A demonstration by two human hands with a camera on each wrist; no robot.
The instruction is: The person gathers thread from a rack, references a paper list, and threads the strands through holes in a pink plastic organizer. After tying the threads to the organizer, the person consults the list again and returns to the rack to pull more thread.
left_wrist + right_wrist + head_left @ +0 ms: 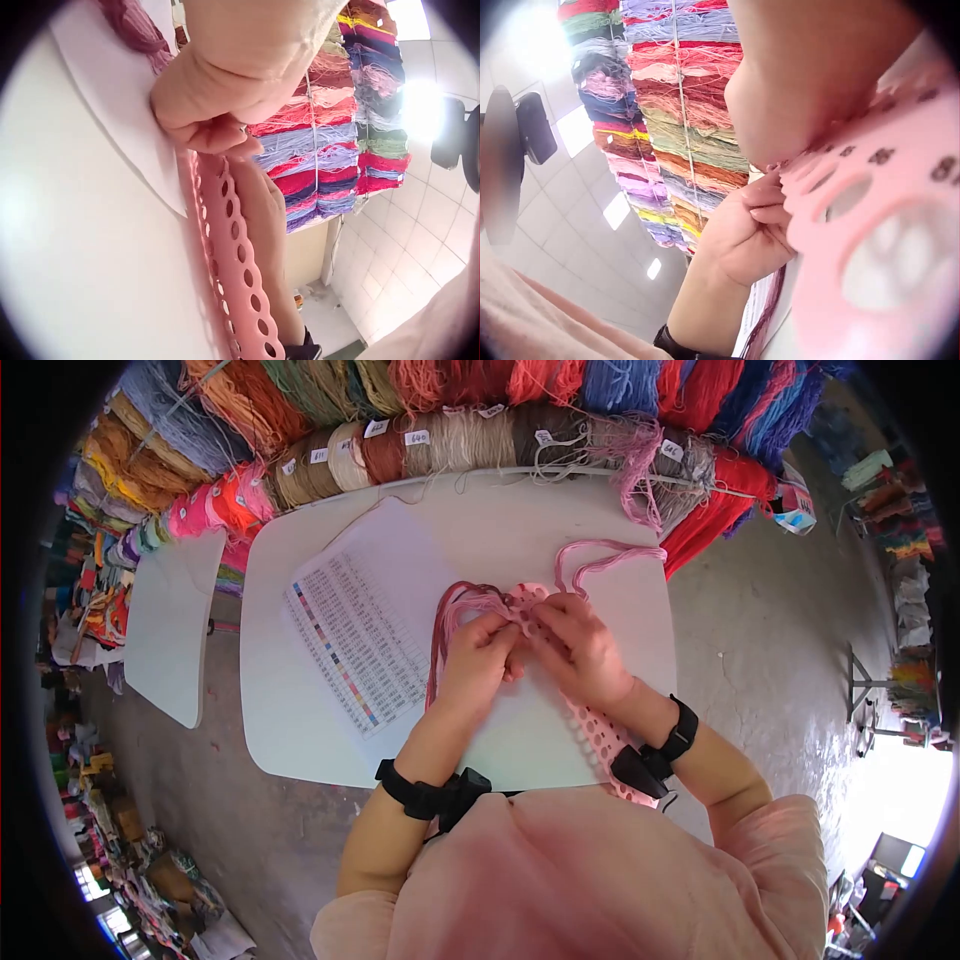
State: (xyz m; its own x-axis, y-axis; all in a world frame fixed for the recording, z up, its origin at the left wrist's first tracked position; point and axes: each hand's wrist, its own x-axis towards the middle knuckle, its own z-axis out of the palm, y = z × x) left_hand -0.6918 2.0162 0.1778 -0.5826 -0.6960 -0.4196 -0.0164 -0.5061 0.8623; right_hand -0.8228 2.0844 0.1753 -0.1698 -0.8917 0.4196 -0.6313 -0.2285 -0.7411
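Observation:
A long pink thread organizer point(592, 732) with rows of holes lies slantwise on the white table, its far end between the two hands. My left hand point(473, 668) has its fingers curled at the organizer's edge, pinching strands of the pink thread point(482, 600) there; the fingertips partly hide them. Over the far end, my right hand point(585, 645) grips the organizer with bent fingers. Dark printed marks run beside the holes of the organizer point(826, 247) in the right wrist view. Mauve and dark red thread point(440, 630) loops out left of the left hand.
A printed color chart point(350, 640) lies on the table at the left. One loose pink skein point(615, 555) rests near the right edge. Numbered thread hanks point(440, 448) line the far side on a rail. Another white table point(175, 630) stands at left.

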